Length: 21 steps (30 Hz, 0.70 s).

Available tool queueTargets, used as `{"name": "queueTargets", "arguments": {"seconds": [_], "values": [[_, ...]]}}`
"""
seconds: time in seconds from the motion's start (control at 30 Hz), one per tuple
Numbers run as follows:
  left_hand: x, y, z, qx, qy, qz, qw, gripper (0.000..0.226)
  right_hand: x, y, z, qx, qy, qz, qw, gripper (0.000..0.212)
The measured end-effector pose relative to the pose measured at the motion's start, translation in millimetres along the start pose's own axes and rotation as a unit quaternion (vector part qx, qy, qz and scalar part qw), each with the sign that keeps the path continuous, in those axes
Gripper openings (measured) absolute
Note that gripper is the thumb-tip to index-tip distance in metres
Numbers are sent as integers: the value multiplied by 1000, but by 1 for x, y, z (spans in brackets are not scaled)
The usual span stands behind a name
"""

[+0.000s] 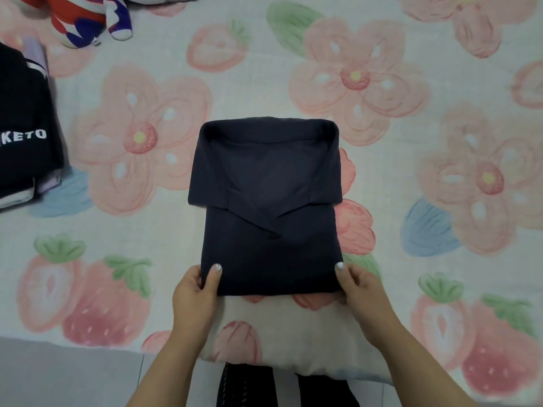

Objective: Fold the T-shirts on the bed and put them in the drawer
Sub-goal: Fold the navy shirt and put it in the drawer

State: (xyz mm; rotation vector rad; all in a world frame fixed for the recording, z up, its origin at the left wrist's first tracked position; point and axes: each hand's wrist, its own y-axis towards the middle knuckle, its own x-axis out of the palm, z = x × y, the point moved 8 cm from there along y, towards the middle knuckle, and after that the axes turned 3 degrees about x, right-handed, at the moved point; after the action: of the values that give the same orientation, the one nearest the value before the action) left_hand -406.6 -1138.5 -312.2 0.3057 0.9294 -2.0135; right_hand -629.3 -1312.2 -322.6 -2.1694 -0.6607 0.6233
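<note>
A dark navy T-shirt [266,207] lies folded into a narrow rectangle in the middle of the bed [411,177], its sleeves turned in across the back. My left hand [195,295] pinches the shirt's near left corner, thumb on top and fingers underneath. My right hand [357,287] pinches the near right corner the same way. At the left edge sits a stack of folded shirts [25,127], the top one black with white lettering. No drawer is in view.
The bed wears a cream sheet printed with pink flowers and strawberries. A plush toy [85,19] in red, white and blue lies at the far left. The bed's near edge and a grey tiled floor [73,374] show at the bottom.
</note>
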Motion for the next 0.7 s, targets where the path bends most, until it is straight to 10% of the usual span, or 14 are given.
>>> {"name": "queueTargets", "arguments": {"seconds": [0.23,0.43,0.7], "values": [[-11,-16,-23,-48,2,-82,995,22,-17,-12,3,-52,-126,-27,990,9],[1,38,-1,-117,-185,-49,974,32,4,25,-21,131,238,-98,957,41],[-7,71,33,-17,-214,86,973,44,-5,55,-73,4,277,38,960,13]]}}
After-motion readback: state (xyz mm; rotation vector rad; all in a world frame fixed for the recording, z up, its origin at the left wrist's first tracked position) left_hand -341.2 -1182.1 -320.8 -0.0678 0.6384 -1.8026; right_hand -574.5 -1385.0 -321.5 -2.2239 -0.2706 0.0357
